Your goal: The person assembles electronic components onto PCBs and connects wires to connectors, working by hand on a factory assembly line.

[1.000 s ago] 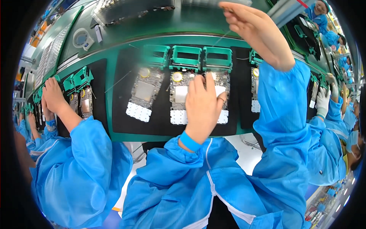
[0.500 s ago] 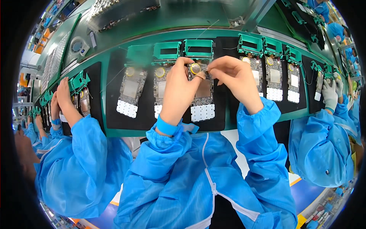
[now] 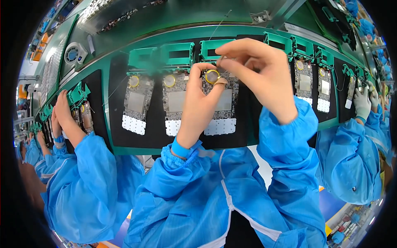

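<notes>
My left hand (image 3: 199, 99) lies over a circuit board (image 3: 220, 124) with a white lower end. Its thumb and index finger hold the upper part of the board, on either side of a round silver disc (image 3: 212, 76) with a yellow rim. A tan cover sits on the thumb tip. Above and to the right, my right hand (image 3: 262, 78) is raised with its fingertips pinched together; what they hold is too small to make out. A green plastic frame (image 3: 215, 48) stands at the board's far end, partly behind my right hand.
More boards lie to the left, such as this board (image 3: 138, 101), and to the right, like this one (image 3: 305, 82), with green frames behind them on black mats (image 3: 159, 138). Co-workers sit on both sides: a bare hand (image 3: 68, 113) at left, a gloved hand (image 3: 362, 103) at right.
My right hand has risen away from the board, up and slightly to the right, still pinched. My left hand keeps its place on the board. The whole view has shifted a little.
</notes>
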`<action>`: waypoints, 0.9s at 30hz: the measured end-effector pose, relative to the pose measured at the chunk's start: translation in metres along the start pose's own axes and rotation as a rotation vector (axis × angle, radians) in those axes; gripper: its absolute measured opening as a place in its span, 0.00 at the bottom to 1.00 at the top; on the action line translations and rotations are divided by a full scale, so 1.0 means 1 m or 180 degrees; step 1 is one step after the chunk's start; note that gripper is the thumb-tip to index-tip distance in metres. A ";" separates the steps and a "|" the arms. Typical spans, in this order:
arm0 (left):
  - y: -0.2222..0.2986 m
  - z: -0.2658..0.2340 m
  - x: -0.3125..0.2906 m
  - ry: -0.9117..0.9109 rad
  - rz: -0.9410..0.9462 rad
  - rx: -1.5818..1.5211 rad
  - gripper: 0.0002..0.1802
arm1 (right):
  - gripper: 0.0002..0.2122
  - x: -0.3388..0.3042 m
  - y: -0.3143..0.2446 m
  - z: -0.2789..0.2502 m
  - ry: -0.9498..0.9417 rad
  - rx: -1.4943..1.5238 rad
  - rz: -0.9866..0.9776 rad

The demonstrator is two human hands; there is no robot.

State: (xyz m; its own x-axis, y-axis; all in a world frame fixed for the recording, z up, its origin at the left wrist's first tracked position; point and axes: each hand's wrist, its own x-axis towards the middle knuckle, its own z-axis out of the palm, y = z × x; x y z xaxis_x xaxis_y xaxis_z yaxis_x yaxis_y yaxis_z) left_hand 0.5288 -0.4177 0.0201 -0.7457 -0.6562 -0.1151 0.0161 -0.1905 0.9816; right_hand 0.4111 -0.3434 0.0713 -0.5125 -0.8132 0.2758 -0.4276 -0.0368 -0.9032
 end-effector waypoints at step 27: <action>0.003 0.002 0.002 0.0203 -0.0055 -0.0238 0.07 | 0.06 0.001 0.037 0.001 -0.0097 -0.0203 0.0452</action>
State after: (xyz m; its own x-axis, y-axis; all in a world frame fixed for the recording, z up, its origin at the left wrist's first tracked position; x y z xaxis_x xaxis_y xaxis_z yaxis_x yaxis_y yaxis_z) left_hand 0.5261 -0.4186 0.0230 -0.7026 -0.6969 -0.1439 0.0549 -0.2547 0.9655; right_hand 0.3955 -0.3468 0.0378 -0.5487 -0.8249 0.1358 -0.3993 0.1159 -0.9095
